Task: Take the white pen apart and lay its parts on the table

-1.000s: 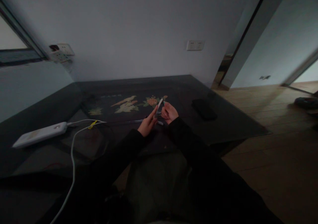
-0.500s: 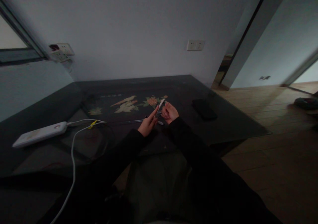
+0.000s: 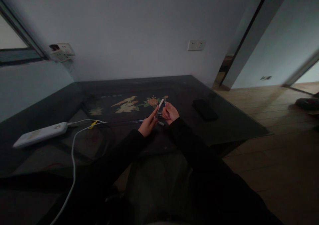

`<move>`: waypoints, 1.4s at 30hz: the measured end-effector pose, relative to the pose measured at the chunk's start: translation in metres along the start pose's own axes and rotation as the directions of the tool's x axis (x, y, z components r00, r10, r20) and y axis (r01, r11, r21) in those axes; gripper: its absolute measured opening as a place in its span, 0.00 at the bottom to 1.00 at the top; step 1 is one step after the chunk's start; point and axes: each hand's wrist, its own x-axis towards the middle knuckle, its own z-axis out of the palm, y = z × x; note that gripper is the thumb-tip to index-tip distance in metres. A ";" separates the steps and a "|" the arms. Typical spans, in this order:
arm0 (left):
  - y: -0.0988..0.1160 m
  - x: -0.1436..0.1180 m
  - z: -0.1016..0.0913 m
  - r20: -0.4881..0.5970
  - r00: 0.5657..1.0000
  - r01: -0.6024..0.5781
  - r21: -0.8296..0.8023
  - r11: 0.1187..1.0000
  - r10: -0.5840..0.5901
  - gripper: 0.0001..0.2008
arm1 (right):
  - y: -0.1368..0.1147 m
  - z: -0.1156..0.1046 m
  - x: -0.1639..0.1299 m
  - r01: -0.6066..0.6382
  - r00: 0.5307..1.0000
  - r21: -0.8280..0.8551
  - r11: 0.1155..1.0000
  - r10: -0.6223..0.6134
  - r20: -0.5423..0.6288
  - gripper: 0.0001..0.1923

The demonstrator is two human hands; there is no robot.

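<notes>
My left hand (image 3: pixel 149 124) is closed around a slim white stick-like object (image 3: pixel 160 104), which slants up and to the right. Its exact kind is too small and dim to tell. Close on the right, my right hand (image 3: pixel 170 113) has its fingers curled in a pinch near the upper part of that object. A tiny dark bit shows at the right fingertips, too small to name. On the dark table (image 3: pixel 189 132) just below the hands lies a small grey-white piece (image 3: pixel 161 123), partly hidden by the fingers.
At the left lies a white power bank (image 3: pixel 41 134) with a white cable (image 3: pixel 73 152) running off the near edge, a yellow tag (image 3: pixel 93 124) on it. To the right rests a black phone (image 3: pixel 204 109). Wall sockets (image 3: pixel 196 45) sit behind the table.
My right fingertips have shifted slightly at the white object, and a small dark bit now shows by them. Both arms stay almost in place.
</notes>
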 end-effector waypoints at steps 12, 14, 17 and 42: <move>0.006 -0.004 0.001 0.094 0.995 -0.037 -0.056 0.998 0.042 0.31 | -0.004 0.002 -0.002 0.008 1.000 -0.012 1.000 -0.009 -0.020 0.18; 0.004 -0.003 0.001 0.079 0.996 -0.043 -0.046 0.998 0.046 0.31 | -0.004 0.002 -0.002 0.009 1.000 -0.012 1.000 -0.009 -0.023 0.18; 0.000 -0.001 0.000 0.041 0.998 -0.052 -0.005 0.999 0.053 0.31 | -0.003 0.001 -0.001 0.006 1.000 -0.013 1.000 -0.006 -0.028 0.18; 0.002 -0.004 0.002 0.093 0.995 -0.021 -0.156 0.988 0.036 0.32 | -0.002 -0.001 -0.002 0.028 1.000 -0.022 0.999 -0.027 0.003 0.18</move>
